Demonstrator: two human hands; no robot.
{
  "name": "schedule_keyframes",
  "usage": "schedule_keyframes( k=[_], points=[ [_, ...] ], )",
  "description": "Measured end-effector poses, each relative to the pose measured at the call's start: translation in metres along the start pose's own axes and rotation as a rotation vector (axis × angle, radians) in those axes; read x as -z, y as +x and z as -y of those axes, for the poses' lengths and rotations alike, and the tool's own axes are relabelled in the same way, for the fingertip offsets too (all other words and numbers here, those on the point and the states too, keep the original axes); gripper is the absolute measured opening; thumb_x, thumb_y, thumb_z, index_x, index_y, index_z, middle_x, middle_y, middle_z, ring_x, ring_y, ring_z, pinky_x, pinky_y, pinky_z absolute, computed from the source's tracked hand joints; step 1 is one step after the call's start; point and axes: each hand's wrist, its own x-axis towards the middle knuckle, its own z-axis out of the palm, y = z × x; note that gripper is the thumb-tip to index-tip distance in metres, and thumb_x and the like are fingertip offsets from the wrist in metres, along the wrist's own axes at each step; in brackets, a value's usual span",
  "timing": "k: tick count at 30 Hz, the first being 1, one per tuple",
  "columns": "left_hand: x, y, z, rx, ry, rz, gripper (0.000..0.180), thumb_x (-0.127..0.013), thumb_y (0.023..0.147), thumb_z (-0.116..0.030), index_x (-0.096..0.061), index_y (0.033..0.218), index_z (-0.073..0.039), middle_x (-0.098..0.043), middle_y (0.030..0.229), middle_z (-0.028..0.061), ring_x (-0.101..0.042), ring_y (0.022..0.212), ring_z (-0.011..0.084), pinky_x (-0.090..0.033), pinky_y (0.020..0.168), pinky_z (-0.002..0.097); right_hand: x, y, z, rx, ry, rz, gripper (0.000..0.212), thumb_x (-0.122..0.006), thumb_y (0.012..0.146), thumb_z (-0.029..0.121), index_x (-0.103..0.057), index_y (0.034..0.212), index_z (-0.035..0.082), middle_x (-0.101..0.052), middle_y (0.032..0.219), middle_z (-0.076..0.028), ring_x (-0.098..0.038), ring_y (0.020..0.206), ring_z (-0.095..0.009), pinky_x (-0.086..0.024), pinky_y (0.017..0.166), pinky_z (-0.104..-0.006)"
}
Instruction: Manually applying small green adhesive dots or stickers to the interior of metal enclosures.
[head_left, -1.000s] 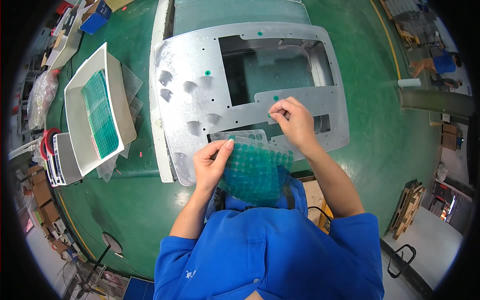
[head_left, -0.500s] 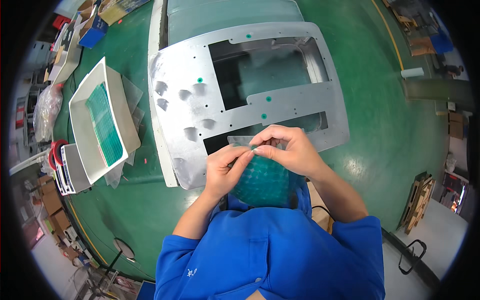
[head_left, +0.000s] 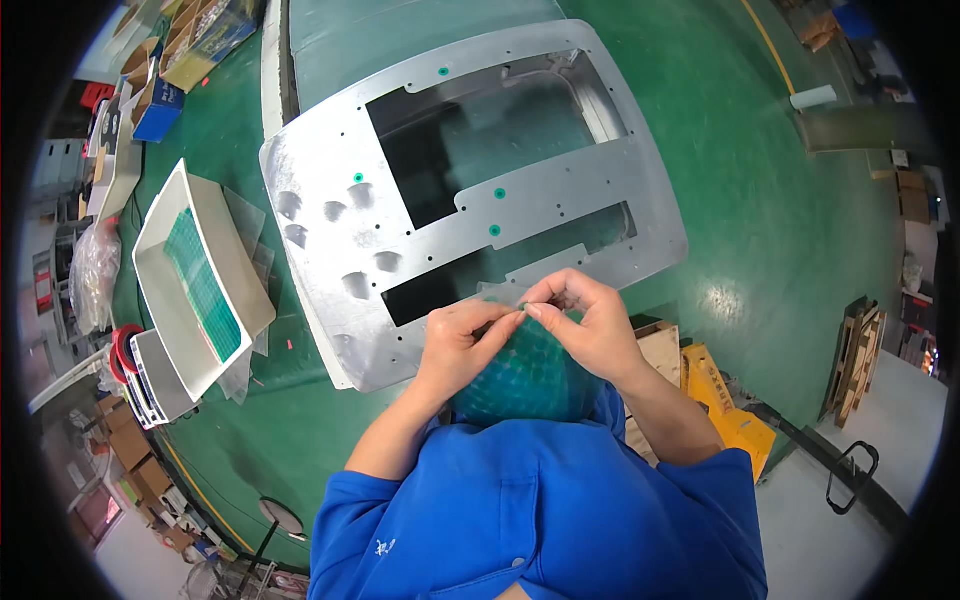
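Note:
A sheet of green round stickers (head_left: 530, 380) on clear backing hangs in front of my body, bent downward. My left hand (head_left: 458, 345) pinches its upper edge between thumb and forefinger. My right hand (head_left: 592, 325) is closed in a pinch too, its fingertips meeting the left ones; a small green sticker (head_left: 523, 307) shows between them, partly covered. Just beyond my hands lies a large silver metal panel (head_left: 310, 165) with rounded corners, cut-out openings and small holes. Several green round dots (head_left: 500, 193) sit on it, and grey smudges mark its left side.
To the left stands a cream plastic bin (head_left: 256, 315) with more green sheets (head_left: 202, 280) inside. Red-handled tape rolls or tools (head_left: 125, 350) lie beside it. A yellow object (head_left: 730, 410) and a wooden box (head_left: 655, 355) are close on my right.
My view has turned, so the panel and bin appear shifted and tilted, and the yellow object shows more at the right. Both hands keep their pinch at the sheet's upper edge.

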Motion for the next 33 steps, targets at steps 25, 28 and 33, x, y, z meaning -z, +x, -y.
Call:
schedule_keyframes(
  k=[25,28,33],
  points=[
    [0.023,-0.016,0.021,0.286,-0.373,-0.316,0.012,-0.063,0.076,-0.010,-0.063,0.079,0.001,-0.056,0.065,-0.0014,-0.045,0.058,0.0031,-0.034,0.051,0.0156,0.057,0.020,-0.033,0.058,-0.787,-0.142,0.003,-0.054,0.072,0.009,-0.055,0.075,0.007,-0.050,0.077,-0.005,-0.048,0.077,-0.023,-0.040,0.067,-0.0340],
    [0.023,-0.017,0.022,0.281,-0.378,-0.316,0.012,-0.063,0.076,-0.010,-0.063,0.079,0.001,-0.056,0.065,-0.0015,-0.045,0.058,0.0029,-0.034,0.051,0.0153,0.055,0.021,-0.031,0.042,-0.813,-0.147,0.003,-0.054,0.072,0.009,-0.055,0.075,0.008,-0.050,0.078,-0.004,-0.048,0.079,-0.023,-0.041,0.068,-0.0348],
    [0.023,-0.016,0.021,0.280,-0.393,-0.320,0.012,-0.062,0.076,-0.010,-0.063,0.079,0.001,-0.056,0.065,-0.0018,-0.044,0.057,0.0027,-0.033,0.050,0.0153,0.053,0.021,-0.033,0.085,-0.841,-0.184,0.002,-0.054,0.072,0.006,-0.054,0.073,0.007,-0.048,0.071,-0.003,-0.046,0.071,-0.019,-0.039,0.065,-0.0307]
  ],
)
